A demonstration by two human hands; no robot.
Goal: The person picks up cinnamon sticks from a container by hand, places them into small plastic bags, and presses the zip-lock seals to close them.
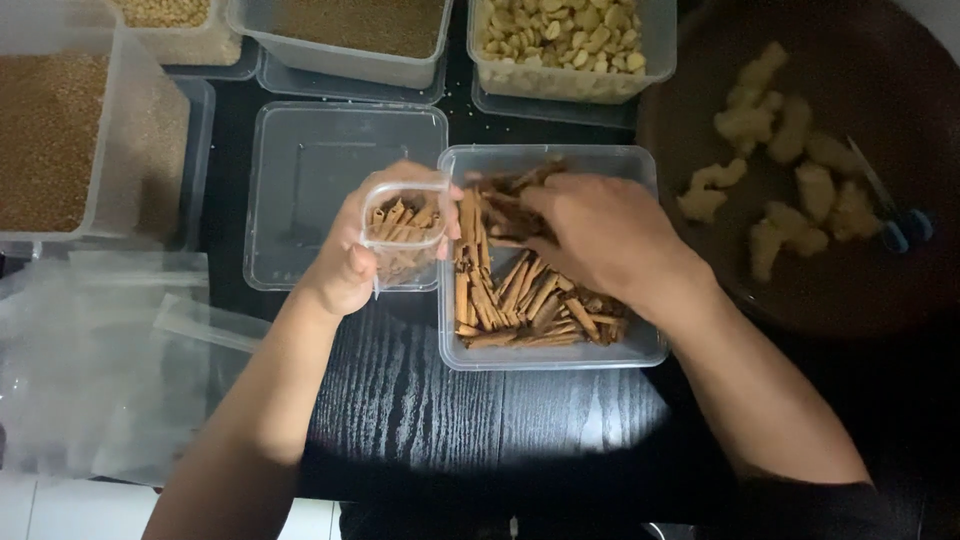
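While the left hand [345, 265] grips a small clear bag [402, 240], the right hand [600, 235] pinches light, brittle cinnamon sticks [520, 295], best held mid-length.

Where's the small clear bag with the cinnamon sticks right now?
In the head view, the small clear bag is held up in the left hand, left of centre, beside the clear tub of cinnamon sticks where the right hand reaches.

Both forearms angle inward; left hand [350, 262] curled in a closed grip, right hand [600, 232] palm-down, fingers [530, 205] bent, pinching.
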